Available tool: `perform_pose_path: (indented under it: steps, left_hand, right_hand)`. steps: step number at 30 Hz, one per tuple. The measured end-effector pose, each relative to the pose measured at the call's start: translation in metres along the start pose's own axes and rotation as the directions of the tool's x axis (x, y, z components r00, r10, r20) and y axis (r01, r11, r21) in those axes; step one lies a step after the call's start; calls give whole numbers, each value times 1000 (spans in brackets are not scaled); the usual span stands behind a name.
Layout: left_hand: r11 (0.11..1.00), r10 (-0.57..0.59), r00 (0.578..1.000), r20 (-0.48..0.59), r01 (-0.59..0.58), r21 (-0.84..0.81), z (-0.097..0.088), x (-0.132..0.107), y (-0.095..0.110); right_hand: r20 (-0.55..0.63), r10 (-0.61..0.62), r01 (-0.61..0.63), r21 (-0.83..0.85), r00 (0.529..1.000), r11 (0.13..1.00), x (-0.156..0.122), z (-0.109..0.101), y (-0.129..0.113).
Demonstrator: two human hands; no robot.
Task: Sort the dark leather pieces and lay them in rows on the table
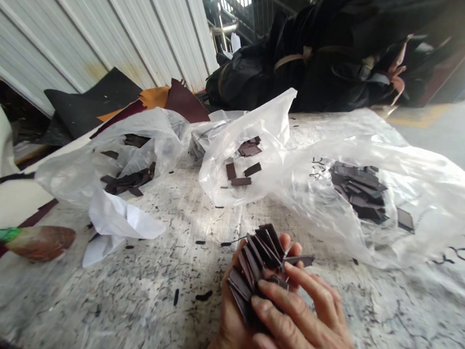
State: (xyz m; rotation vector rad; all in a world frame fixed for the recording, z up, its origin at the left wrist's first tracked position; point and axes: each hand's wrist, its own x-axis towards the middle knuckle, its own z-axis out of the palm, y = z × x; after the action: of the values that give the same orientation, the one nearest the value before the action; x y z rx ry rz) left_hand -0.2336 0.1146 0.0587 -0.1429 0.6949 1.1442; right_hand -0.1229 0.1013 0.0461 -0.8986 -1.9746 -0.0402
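Left hand [235, 331], grip closed around one fanned stack of dark leather strips [258, 267], right hand [302, 331], fingers gripping over it, above the table [151, 299], three clear plastic bags [255, 121] beyond, each holding strips

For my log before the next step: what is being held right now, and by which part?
The left hand cradles a fanned stack of dark leather strips by its lower half; the right hand presses its fingers across the stack.

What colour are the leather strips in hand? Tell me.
Dark brown leather strips, best in the head view.
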Motion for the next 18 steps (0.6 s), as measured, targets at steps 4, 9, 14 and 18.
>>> perform_pose_path:
  steps: [4, 9, 14, 18]
  left_hand:
    - [1000, 1, 998, 65, -1, -10, -3, 2, -1]
    - [1000, -1, 991, 136, -1, 13, -10, 3, -3]
    - [995, 52, 990, 134, -62, 72, -19, 4, -3]
    - [992, 57, 978, 201, -78, 99, -16, 5, -3]
  right_hand:
    - [24, 16, -17, 20, 1000, 1000, -4, -7, 5]
    - [27, 154, -153, -16, 988, 988, -14, -4, 12]
    - [34, 89, -87, -65, 995, 994, -13, -2, 15]
    - [36, 95, -94, -20, 995, 995, -15, -8, 21]
